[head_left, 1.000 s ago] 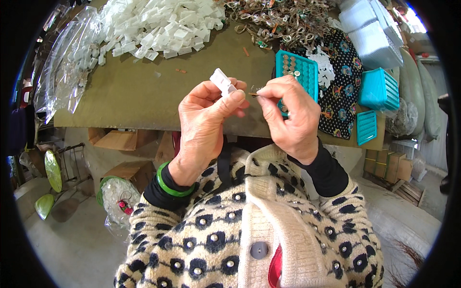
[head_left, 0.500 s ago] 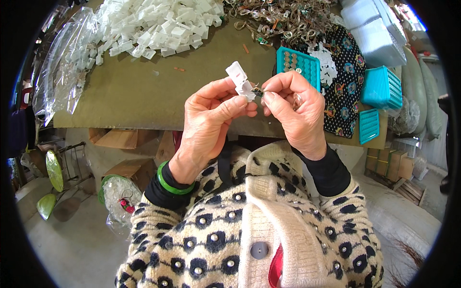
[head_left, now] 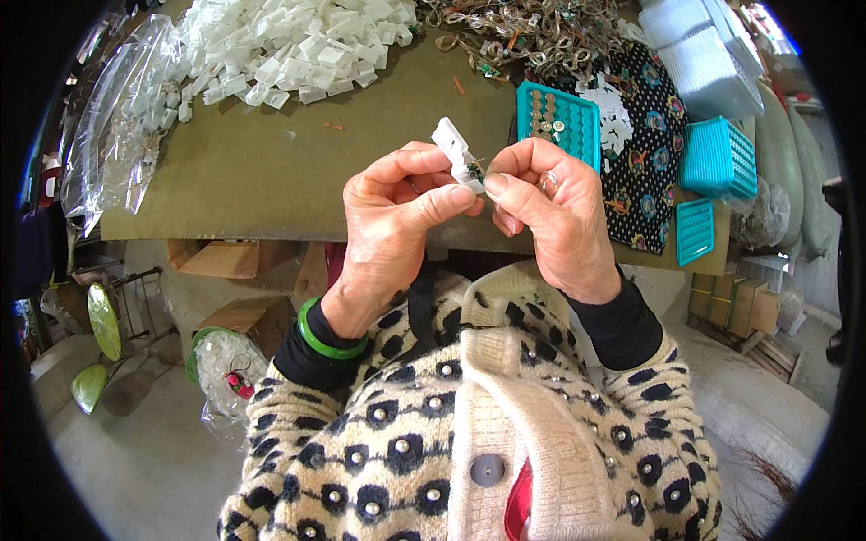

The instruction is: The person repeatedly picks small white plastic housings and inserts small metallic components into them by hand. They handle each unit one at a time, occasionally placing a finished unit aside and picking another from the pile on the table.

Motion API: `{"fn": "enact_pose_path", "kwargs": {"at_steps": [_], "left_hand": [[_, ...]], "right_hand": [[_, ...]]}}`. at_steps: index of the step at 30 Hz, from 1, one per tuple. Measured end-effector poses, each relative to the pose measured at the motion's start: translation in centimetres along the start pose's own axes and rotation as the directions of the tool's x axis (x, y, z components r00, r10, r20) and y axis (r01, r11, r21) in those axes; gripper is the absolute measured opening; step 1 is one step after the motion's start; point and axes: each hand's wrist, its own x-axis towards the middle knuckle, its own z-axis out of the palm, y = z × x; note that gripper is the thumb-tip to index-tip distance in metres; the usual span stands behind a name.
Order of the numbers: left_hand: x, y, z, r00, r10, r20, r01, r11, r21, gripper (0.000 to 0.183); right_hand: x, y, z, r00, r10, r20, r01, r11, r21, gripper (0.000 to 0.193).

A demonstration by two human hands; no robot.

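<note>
My left hand (head_left: pixel 397 212) grips a small white plastic case (head_left: pixel 451 140) with its flap standing up, thumb in front and fingers behind. In the case's lower half, a small green circuit board (head_left: pixel 474 169) with thin wires shows. My right hand (head_left: pixel 555 212) is closed, its thumb and forefinger pinched at the edge of this board. A loop of thin clear wire (head_left: pixel 548 184) shows among the right fingers; where it leads is hidden. Both hands are above the table's near edge.
White cases (head_left: pixel 298 45) are heaped at the far left beside a clear plastic bag (head_left: pixel 126 117). Coiled wires (head_left: pixel 532 32) are piled at the far right. Near my right hand are a teal tray (head_left: pixel 582 117) with round metal pieces, black patterned cloth (head_left: pixel 654 144) and stacked teal trays (head_left: pixel 717 162).
The circuit board has moved left from between the right fingertips into the white case. My right hand has turned slightly, and its fingers are closer to the case.
</note>
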Motion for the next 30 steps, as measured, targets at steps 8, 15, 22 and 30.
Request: {"fn": "enact_pose_path", "kwargs": {"at_steps": [8, 15, 22, 30], "left_hand": [[0.2, 0.8, -0.4, 0.995, -0.087, 0.052, 0.088, 0.996, -0.033, 0.028], [-0.1, 0.7, 0.1, 0.998, -0.054, 0.033, 0.053, 0.998, 0.029, 0.026], [-0.2, 0.8, 0.1, 0.996, -0.053, 0.073, 0.049, 0.997, 0.054, 0.026], [-0.1, 0.5, 0.6, 1.0, 0.001, 0.021, -0.003, 0.994, 0.105, 0.023]], "right_hand": [[0.0, -1.0, -0.9, 0.99, 0.077, 0.116, -0.086, 0.994, 0.072, 0.009], [-0.7, -0.6, -0.4, 0.99, -0.132, 0.04, 0.136, 0.897, -0.422, 0.011], [-0.2, -1.4, -1.2, 0.987, 0.087, 0.137, -0.066, 0.986, -0.152, 0.007], [-0.3, -1.2, -0.3, 0.992, -0.089, 0.089, 0.116, 0.92, -0.374, 0.006]]}}
